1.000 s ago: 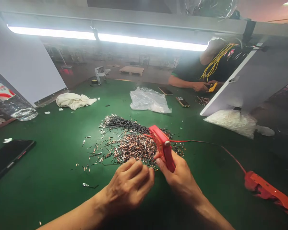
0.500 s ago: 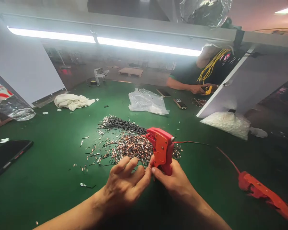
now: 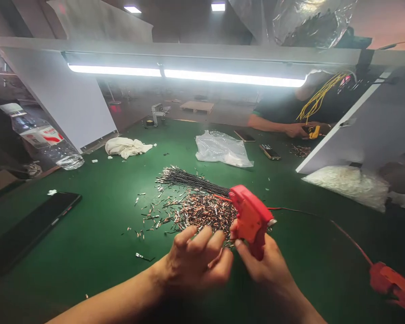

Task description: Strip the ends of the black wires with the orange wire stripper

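My right hand is wrapped round the handle of a red wire stripper, held upright with its head turned toward the left. My left hand is just left of it, fingers curled in; whatever may be between them is hidden. Behind the hands lies a heap of short wire offcuts, copper and black, with loose bits scattered leftward. A bundle of black wires with metal terminals at the far end stretches behind the heap to the stripper's head. One terminal with a short black lead lies alone nearer me.
A second red wire stripper lies at right, near a thin wire. Around the green table are a phone, a bottle, a white cloth and plastic bags. Another person's hand holds a yellow tool opposite.
The view has shifted left, so everything appears further right. My left hand has drawn slightly away from the right, its fingers more curled. The stripper remains in my right hand, turned a little.
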A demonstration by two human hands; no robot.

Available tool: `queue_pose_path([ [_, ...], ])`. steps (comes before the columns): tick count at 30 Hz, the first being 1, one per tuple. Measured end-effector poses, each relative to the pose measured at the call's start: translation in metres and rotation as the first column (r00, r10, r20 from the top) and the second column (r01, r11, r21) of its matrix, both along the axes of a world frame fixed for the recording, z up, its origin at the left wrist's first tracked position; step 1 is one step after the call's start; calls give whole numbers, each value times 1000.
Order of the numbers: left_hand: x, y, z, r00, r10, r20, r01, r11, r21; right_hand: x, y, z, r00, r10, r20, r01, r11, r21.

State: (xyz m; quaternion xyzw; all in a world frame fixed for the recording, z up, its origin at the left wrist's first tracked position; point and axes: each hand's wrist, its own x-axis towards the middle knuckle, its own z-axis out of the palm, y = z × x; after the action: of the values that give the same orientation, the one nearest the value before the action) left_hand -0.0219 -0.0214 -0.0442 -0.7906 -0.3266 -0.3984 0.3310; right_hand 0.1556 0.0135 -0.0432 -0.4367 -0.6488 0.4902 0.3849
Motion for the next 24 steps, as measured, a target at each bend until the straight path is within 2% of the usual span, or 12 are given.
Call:
queue_pose_path([
  [2, 2, -2, -1, 998, -50, 35, 52, 998, -41, 3, 3, 3, 996, -65, -64, 64, 998, -18],
  [4, 7, -4, 0, 987, -90, 129, 125, 948, -294, 7, 5, 8, 976, -78, -202, 64, 995, -76],
  [5, 9, -4, 1, 973, -76, 218, 173, 866, -469, 8, 5, 11, 957, -77, -281, 46, 992, -117],
  [6, 11, -3, 3, 948, -24, 318, 231, 737, -635, 9, 4, 13, 935, -75, -348, 20, 987, -159],
  [8, 14, 0, 11, 860, 160, 485, 396, 390, -831, 10, 3, 17, 904, -56, -423, -39, 976, -212],
  [9, 15, 3, 16, 811, 251, 528, 482, 224, -847, 10, 2, 19, 898, -41, -437, -60, 975, -214],
  [10, 16, 6, 20, 757, 316, 572, 567, 117, -816, 10, 1, 20, 901, -24, -434, -73, 976, -205],
  [12, 18, 11, 28, 655, 399, 641, 689, 32, -724, 10, 0, 23, 920, 2, -392, -71, 984, -162],
  [16, 24, 17, 35, 579, 417, 701, 754, 53, -655, 9, 0, 23, 941, 18, -337, -51, 995, -88],
  [20, 26, 21, 41, 539, 418, 731, 771, 106, -628, 8, -1, 18, 899, 48, -435, -113, 986, -124],
  [22, 22, 25, 43, 454, 456, 766, 793, 185, -580, 9, -2, 15, 859, 64, -508, -173, 970, -170],
  [24, 16, 30, 45, 334, 479, 812, 788, 331, -519, 8, -3, 12, 788, 86, -610, -275, 935, -224],
])
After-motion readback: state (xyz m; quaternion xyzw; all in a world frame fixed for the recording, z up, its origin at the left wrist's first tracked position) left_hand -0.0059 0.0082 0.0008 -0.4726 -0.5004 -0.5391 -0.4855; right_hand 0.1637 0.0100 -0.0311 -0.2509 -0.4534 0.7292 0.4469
